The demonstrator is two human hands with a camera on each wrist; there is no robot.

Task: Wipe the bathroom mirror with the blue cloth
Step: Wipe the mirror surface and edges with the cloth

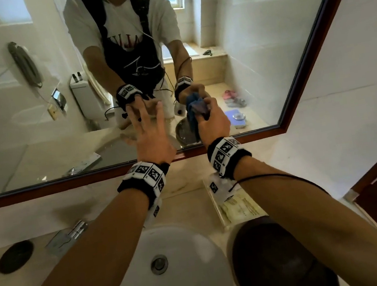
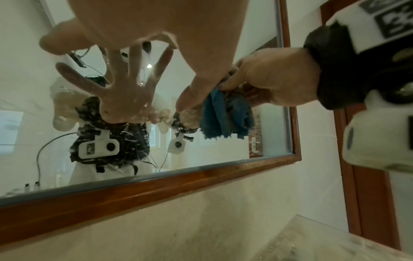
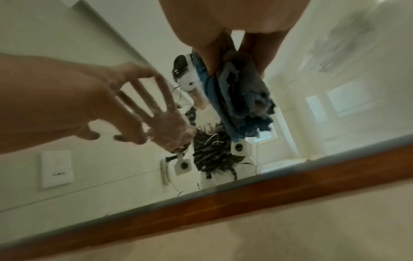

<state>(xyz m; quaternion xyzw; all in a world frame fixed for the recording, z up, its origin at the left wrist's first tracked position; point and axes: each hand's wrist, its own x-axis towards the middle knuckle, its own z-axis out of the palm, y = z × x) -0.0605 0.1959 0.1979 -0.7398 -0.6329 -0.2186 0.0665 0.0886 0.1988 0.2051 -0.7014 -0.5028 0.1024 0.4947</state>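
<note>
Below both forearms, nearest the lens, a white basin (image 1: pixel 184 259) is seen, with a dark round object (image 1: pixel 280 265) beside it under the right forearm. Beyond the wrists, the wooden frame (image 1: pixel 90 178) is crossed by both hands. The left hand (image 1: pixel 150 133) is spread, fingers straight and nothing grasped, its fingertips apparently laid on the glass. Just beside it, the right hand (image 1: pixel 213 122) is clenched round the blue cloth (image 1: pixel 194 110), which is bunched and hangs partly below the fingers. The mirror (image 1: pixel 266 47) is met by the cloth near its lower edge. For a good wipe, the cloth would best be flattened, pressed evenly, and drawn in overlapping passes; the bare left fingertips are judged likely to leave marks.
</note>
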